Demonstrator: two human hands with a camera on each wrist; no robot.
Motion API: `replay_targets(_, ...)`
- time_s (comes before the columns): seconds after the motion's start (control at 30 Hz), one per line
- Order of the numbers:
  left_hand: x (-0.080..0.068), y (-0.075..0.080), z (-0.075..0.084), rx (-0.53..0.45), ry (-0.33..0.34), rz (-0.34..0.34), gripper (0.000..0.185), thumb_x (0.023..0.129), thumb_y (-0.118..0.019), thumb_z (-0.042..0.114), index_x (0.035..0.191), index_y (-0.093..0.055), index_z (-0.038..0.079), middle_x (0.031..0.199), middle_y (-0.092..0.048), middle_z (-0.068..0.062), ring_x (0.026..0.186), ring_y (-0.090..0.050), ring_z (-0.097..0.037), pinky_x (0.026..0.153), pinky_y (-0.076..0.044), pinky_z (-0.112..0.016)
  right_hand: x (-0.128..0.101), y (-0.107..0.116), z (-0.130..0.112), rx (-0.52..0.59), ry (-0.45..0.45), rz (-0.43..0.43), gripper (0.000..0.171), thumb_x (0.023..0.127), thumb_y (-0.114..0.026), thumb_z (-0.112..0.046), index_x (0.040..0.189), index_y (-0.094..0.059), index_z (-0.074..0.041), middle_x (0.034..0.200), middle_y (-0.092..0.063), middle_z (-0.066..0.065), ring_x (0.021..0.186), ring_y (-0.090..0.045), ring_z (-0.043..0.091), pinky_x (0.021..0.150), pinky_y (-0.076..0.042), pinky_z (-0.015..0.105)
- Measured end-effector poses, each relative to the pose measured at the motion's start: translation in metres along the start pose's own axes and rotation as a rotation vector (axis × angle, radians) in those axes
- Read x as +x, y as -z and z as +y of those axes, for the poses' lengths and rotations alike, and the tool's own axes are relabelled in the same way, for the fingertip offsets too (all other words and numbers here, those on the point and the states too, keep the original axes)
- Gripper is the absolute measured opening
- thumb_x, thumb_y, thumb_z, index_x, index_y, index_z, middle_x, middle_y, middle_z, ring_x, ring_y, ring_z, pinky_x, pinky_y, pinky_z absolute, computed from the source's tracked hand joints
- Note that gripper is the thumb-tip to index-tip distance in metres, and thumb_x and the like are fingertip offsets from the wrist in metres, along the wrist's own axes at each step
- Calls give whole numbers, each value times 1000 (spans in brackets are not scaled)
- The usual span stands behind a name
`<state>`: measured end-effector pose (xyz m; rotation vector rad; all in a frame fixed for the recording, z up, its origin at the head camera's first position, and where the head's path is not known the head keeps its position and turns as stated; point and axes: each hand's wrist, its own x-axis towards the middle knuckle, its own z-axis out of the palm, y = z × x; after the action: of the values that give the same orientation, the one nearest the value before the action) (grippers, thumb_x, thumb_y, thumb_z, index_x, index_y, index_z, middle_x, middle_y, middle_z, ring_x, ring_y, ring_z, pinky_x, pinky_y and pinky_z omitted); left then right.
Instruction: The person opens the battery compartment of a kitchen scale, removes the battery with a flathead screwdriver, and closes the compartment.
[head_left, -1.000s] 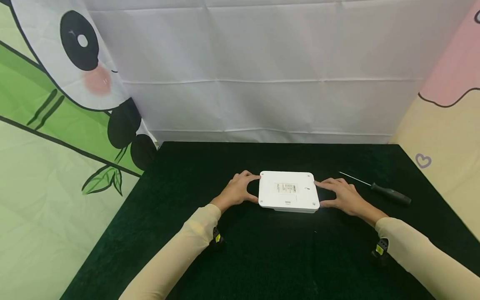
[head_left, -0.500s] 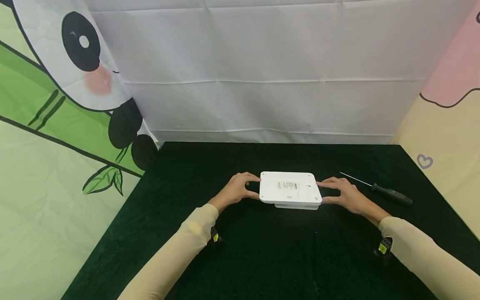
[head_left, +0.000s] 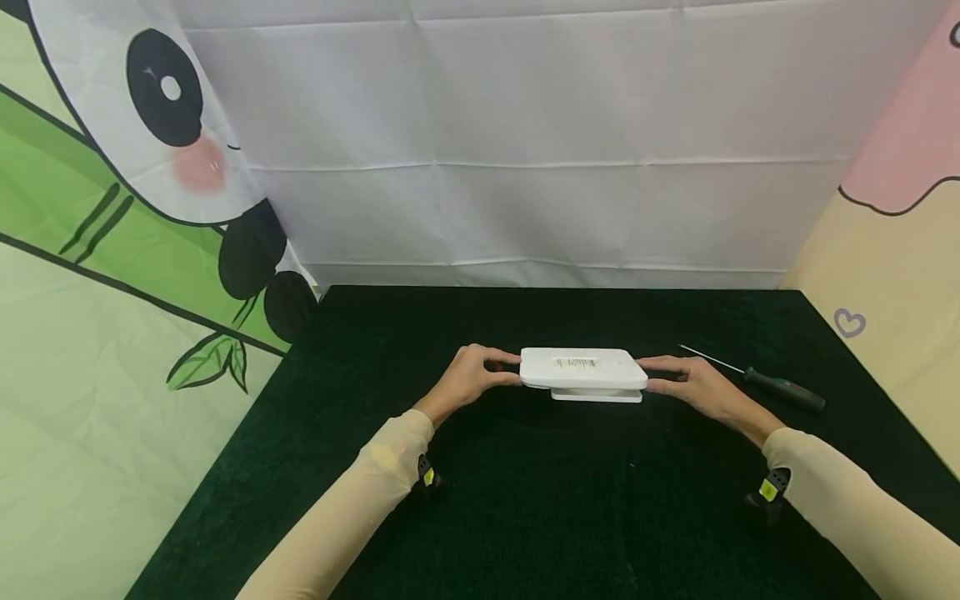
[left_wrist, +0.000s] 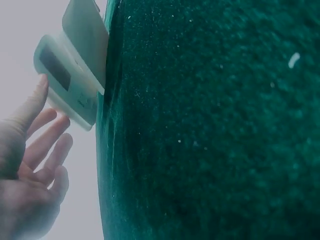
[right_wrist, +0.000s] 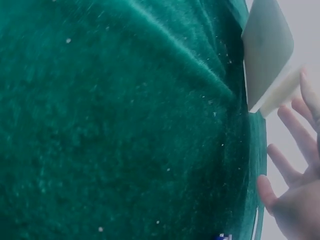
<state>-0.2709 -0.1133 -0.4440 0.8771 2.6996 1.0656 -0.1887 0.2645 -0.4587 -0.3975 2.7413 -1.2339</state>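
A flat white device (head_left: 581,368) with a label strip on its upper face lies level just above or on the dark green cloth (head_left: 562,500), a thinner white plate under it. My left hand (head_left: 476,377) pinches its left edge between thumb and fingers. My right hand (head_left: 678,379) holds the right edge the same way. In the left wrist view the device (left_wrist: 70,75) shows a dark window, with my left hand (left_wrist: 35,150) touching its end. The right wrist view catches a corner of the device (right_wrist: 267,55) and my right hand (right_wrist: 295,165), fingers spread beside it.
A screwdriver (head_left: 780,388) with a black handle and thin shaft lies on the cloth to the right of my right hand. White and cartoon-printed fabric screens (head_left: 525,142) stand behind and at both sides of the table.
The device's labelled face was tipped toward me; it has been levelled and set lower on the cloth. Both hands kept hold of its side edges and turned with it.
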Motion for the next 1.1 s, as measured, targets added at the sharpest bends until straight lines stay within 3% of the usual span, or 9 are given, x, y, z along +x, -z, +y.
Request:
replay_targets(0.17,-2,2,0,-69,-4,44,29,86,-74,36,111,-75,23,115,-72,1,106,-63,-17,89,-51,-38,-1,2,-5,29,-53,7,51,98,-56,-44,139,-54,-14,146,-46,20,133,-36,43,102,-31,68)
replay_targets(0.43,-7,4,2,-152,31,66,24,89,-69,44,106,-75,27,111,-71,9,110,-61,-14,93,-50,-42,-5,2,-15,33,-118,33,57,98,-54,-46,138,-54,-5,140,-48,23,127,-40,42,99,-34,66)
replay_targets(0.77,-10,7,14,-204,131,80,25,90,-66,47,99,-75,26,100,-71,6,86,-63,-15,76,-51,-34,-9,-3,-28,126,-192,46,62,99,-50,-52,135,-56,-2,140,-51,26,133,-40,46,105,-28,70)
replay_targets(1.1,-10,4,26,-235,231,98,31,93,-62,47,96,-76,20,92,-74,2,80,-64,-17,73,-49,-34,-8,-6,-41,162,-251,88,63,98,-46,-56,128,-61,-3,132,-58,24,125,-50,42,105,-29,69)
